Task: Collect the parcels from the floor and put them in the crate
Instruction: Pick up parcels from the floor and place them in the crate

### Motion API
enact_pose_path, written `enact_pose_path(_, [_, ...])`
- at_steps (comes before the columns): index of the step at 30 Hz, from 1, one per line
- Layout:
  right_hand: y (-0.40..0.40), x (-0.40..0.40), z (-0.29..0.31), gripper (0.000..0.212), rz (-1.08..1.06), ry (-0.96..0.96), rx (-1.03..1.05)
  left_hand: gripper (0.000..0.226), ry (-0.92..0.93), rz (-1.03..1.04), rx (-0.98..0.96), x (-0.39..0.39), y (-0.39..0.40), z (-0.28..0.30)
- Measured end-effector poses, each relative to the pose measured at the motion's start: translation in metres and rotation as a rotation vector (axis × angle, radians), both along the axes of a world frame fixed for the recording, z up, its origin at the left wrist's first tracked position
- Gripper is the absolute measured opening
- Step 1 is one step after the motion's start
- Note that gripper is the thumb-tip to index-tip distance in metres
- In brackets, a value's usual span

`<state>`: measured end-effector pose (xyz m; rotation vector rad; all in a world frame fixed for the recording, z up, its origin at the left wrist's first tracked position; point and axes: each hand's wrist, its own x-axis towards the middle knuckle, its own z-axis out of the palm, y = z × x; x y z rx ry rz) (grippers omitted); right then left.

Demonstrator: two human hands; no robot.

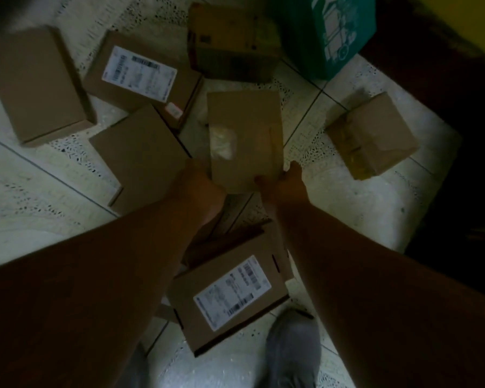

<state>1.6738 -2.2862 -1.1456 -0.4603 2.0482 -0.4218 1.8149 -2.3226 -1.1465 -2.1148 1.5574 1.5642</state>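
A flat brown parcel (245, 138) with a pale patch on its top lies in the middle of the tiled floor. My left hand (199, 180) grips its near left corner and my right hand (284, 182) holds its near right corner, thumb on top. Several more cardboard parcels lie around: a labelled one (143, 77) and a plain one (37, 85) at the left, another plain one (140, 155) beside my left hand, a small cube-like one (371, 134) at the right, and a labelled one (230, 292) under my forearms. A green box (339, 32) stands at the top right.
A darker brown carton (233, 40) sits at the top centre beside the green box. My grey shoe (291, 348) stands on the tiles at the bottom. The floor (347, 214) is pale speckled tile; the right side falls into deep shadow.
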Motion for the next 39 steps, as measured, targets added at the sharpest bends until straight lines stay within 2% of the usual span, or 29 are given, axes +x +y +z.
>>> enact_pose_path(3, [-0.006,-0.01,0.012,0.079,-0.032,-0.03,0.002,0.062,0.028,0.004,0.036,-0.01,-0.006,0.004])
enact_pose_path(5, [-0.003,-0.009,0.033,0.068,-0.052,-0.015,-0.031,0.062,0.092,0.104,0.033,-0.012,-0.008,0.023])
enact_pose_path(7, [0.001,-0.005,0.062,0.057,-0.081,0.013,-0.068,0.05,0.179,0.243,0.009,-0.012,-0.008,0.055])
enact_pose_path(12, [0.022,0.022,0.16,0.024,-0.269,0.019,-0.225,0.064,0.248,0.415,-0.093,0.006,-0.008,0.162])
enact_pose_path(15, [0.03,0.039,0.233,0.026,-0.383,-0.042,-0.24,0.088,0.241,0.436,-0.066,0.034,-0.007,0.231])
enact_pose_path(16, [0.032,0.046,0.257,0.025,-0.385,-0.052,-0.244,0.089,0.239,0.429,-0.056,0.045,-0.004,0.256])
enact_pose_path(17, [0.035,0.053,0.281,0.023,-0.377,-0.057,-0.247,0.084,0.251,0.419,-0.041,0.055,0.001,0.281])
enact_pose_path(20, [0.043,0.078,0.36,0.023,-0.385,-0.055,-0.247,0.042,0.314,0.377,-0.004,0.081,0.02,0.364])
enact_pose_path(24, [0.053,0.11,0.465,0.028,-0.354,-0.101,-0.266,0.013,0.465,0.427,0.068,0.112,0.041,0.459])
enact_pose_path(26, [0.058,0.118,0.509,0.037,-0.282,-0.113,-0.283,0.017,0.521,0.415,0.063,0.127,0.049,0.501])
enact_pose_path(31, [0.072,0.14,0.598,0.061,-0.068,-0.051,-0.324,0.057,0.528,0.329,0.002,0.171,0.056,0.586])
enact_pose_path(35, [0.079,0.168,0.642,0.05,0.054,0.094,-0.335,0.056,0.382,0.288,-0.152,0.201,0.075,0.639])
enact_pose_path(39, [0.087,0.204,0.669,0.048,0.183,0.035,-0.369,0.058,0.324,0.449,-0.23,0.236,0.118,0.672])
